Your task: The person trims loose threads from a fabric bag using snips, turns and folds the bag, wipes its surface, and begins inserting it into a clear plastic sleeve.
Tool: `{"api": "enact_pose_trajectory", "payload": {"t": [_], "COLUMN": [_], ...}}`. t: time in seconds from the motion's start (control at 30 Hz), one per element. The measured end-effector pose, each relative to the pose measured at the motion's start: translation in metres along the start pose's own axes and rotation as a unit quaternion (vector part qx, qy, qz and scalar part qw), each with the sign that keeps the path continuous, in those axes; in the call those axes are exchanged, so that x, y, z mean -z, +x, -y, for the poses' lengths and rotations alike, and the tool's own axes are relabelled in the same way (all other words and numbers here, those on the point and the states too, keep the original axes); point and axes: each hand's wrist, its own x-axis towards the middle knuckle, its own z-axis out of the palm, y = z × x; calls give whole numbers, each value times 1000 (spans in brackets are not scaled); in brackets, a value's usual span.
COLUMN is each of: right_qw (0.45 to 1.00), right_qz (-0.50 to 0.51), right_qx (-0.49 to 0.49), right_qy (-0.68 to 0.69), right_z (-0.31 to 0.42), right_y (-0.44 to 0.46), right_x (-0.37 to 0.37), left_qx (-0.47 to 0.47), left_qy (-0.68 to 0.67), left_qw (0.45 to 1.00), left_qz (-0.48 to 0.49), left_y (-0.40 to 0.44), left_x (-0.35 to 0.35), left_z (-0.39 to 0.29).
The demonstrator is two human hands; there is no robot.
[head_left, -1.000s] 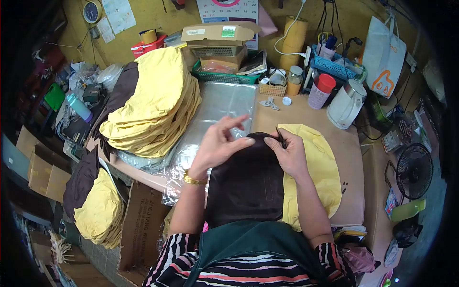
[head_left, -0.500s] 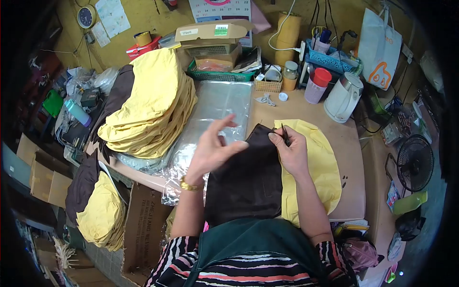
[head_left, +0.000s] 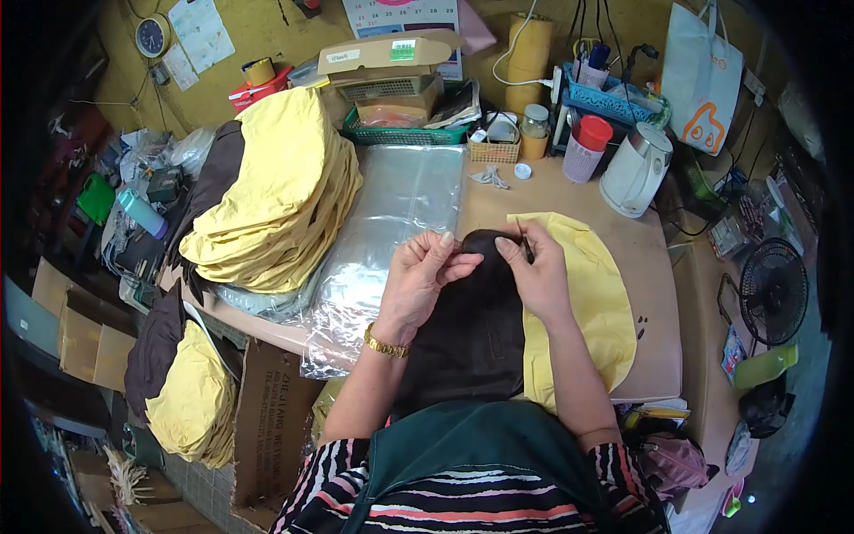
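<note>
Starting nearest the wearer, the green apron (head_left: 471, 445) meets the lower edge of the dark cloth (head_left: 467, 343), which lies on the table (head_left: 654, 343) directly in front of the body. The right hand (head_left: 538, 276) grips the upper edge of that cloth, thumb pressed on top and fingers behind. Something thin and dark shows beside these fingers, too hidden to name. The left hand (head_left: 427, 276), with a gold bracelet (head_left: 387, 344) at its wrist, is drawn in narrow at the upper left corner, thumb and forefinger close together; whether they pinch cloth, a thread or nothing cannot be told. The yellow cloth (head_left: 594, 298) lies flat at the right, running under the right forearm.

Assessment: the edge work appears fine and close. Good practice would be to hold the edge taut between both hands, work along it in short lengths, avoid tugging the weave and guard the fingertips from anything sharp.

Beyond the hands, clear plastic sheets (head_left: 409, 191) lie left of centre, beside a tall pile of yellow and dark cloth (head_left: 285, 165). Farther back stand a kettle (head_left: 633, 173), a red-topped cup (head_left: 587, 151) and a green basket (head_left: 391, 135).
</note>
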Motion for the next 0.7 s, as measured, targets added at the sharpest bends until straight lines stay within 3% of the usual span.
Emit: {"api": "enact_pose_trajectory", "payload": {"t": [0.03,0.1,0.17,0.23,0.4,0.7], "right_qw": [1000,972,968,918,877,848], "right_qz": [1,-123,-89,-22,-56,-24], "right_qx": [0,117,130,224,330,371], "right_qy": [1,-160,-196,-325,-346,-376], "right_z": [10,40,50,62,68,75], "right_y": [-1,-4,-10,-13,-9,-2], "right_x": [-3,-4,3,6,1,5], "left_qx": [-2,-6,-5,-10,-23,-31], "left_qy": [-40,-81,-101,-98,-71,-18], "left_qw": [999,997,995,995,997,999], "left_qz": [7,13,0,12,23,7], "left_y": [0,0,0,1,2,-1], "left_x": [-1,-4,-8,-5,-6,-17], "left_z": [-1,-4,-6,-2,3,-2]}}
